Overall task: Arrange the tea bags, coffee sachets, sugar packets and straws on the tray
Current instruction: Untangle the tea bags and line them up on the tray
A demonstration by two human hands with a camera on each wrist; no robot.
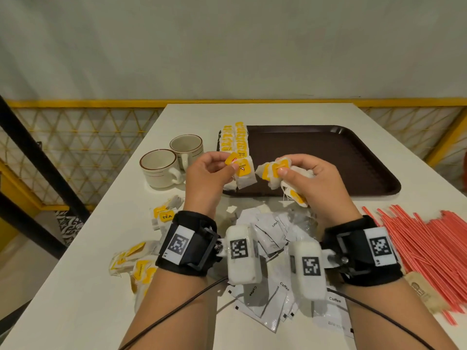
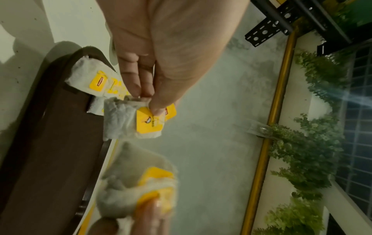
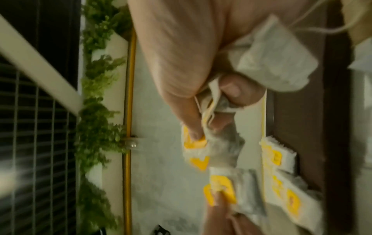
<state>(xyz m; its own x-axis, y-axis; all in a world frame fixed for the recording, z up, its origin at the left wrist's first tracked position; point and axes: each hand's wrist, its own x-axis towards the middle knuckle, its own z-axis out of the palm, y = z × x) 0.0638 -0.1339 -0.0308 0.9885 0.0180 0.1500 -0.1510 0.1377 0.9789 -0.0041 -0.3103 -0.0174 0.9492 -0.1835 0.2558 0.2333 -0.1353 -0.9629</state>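
Cups (image 1: 161, 168) left of tray (image 1: 316, 152); sachets (image 1: 267, 304) in front; straws (image 1: 417, 238) right.

The head view is evenly lit by soft indoor light and is sharp across the middle. The white table (image 1: 252, 114) is bright without glare, and the cups (image 1: 161, 170) throw only faint, soft shadows. The wide lens bows the yellow rail (image 1: 75, 103) and the table's edges. Both wrist views are dimmer, with a greenish cast. In the left wrist view the tea bag (image 2: 128, 122) at the fingers (image 2: 132, 82) is fairly sharp, while the bundle of tea bags (image 2: 136, 190) at the bottom is smeared, and a pale streak of glare crosses the right edge. The right wrist view is blurred throughout, with pale glare at its lower left.
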